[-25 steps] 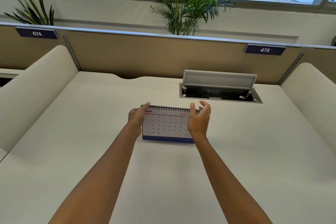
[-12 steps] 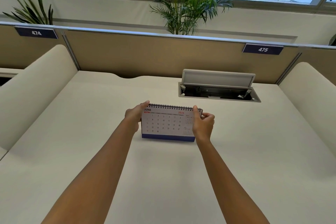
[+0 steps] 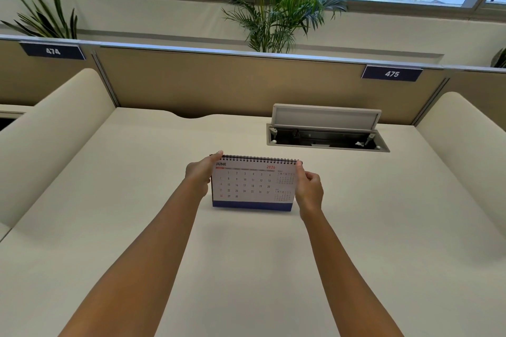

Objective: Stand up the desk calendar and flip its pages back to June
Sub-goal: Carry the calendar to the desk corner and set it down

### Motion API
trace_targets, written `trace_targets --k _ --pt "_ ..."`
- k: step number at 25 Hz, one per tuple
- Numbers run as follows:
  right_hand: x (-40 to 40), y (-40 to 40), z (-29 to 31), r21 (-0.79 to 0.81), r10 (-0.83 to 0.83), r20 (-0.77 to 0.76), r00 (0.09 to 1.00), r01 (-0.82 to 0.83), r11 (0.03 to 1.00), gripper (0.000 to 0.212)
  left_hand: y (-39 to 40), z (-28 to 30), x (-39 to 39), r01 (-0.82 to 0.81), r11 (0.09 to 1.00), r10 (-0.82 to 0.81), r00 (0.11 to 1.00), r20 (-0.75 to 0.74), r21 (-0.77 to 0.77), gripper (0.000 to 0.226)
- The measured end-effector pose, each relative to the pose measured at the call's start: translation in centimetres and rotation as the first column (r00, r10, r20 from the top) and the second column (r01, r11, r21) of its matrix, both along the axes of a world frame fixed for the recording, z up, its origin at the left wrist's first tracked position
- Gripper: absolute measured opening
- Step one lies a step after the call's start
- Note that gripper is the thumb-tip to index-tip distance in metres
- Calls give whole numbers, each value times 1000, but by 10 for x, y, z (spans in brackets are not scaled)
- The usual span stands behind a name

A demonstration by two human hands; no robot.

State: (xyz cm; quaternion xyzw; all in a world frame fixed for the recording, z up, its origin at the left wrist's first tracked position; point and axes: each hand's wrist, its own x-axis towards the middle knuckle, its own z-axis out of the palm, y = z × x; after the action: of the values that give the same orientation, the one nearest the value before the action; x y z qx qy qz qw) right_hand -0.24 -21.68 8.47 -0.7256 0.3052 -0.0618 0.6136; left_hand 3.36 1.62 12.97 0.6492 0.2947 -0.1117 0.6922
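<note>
A spiral-bound desk calendar [image 3: 252, 186] stands upright on the cream desk [image 3: 246, 268], its front page reading JUNE 2026 above a blue base strip. My left hand [image 3: 200, 172] grips the calendar's left edge, thumb up at the top corner by the wire binding. My right hand [image 3: 308, 189] pinches the right edge, fingertips at the top right corner. Both forearms reach in from the bottom of the view.
An open cable hatch [image 3: 325, 128] with its lid raised sits in the desk behind the calendar to the right. A tan partition [image 3: 246, 82] with tags 474 and 475 closes the back. Cream side dividers [image 3: 49, 134] flank the desk. Palms stand behind.
My right hand, open and off the calendar a second ago, has closed onto its right edge. The left hand has kept its hold. The calendar stays on June.
</note>
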Motion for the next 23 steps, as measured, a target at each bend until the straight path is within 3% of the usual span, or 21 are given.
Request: trace_targets --k 8,13,23 --pt "1 -6 10 -79 -1 -50 999 -3 997 64 -7 4 -4 -38 999 38 999 -30 4 39" --pt "3 0 10 -92 -53 -45 998 49 995 64 0 -4 -6 -56 998 56 998 1 -33 44" --pt "15 47 17 -98 13 31 999 -10 995 52 23 -10 -6 -312 950 311 946 87 -1 32"
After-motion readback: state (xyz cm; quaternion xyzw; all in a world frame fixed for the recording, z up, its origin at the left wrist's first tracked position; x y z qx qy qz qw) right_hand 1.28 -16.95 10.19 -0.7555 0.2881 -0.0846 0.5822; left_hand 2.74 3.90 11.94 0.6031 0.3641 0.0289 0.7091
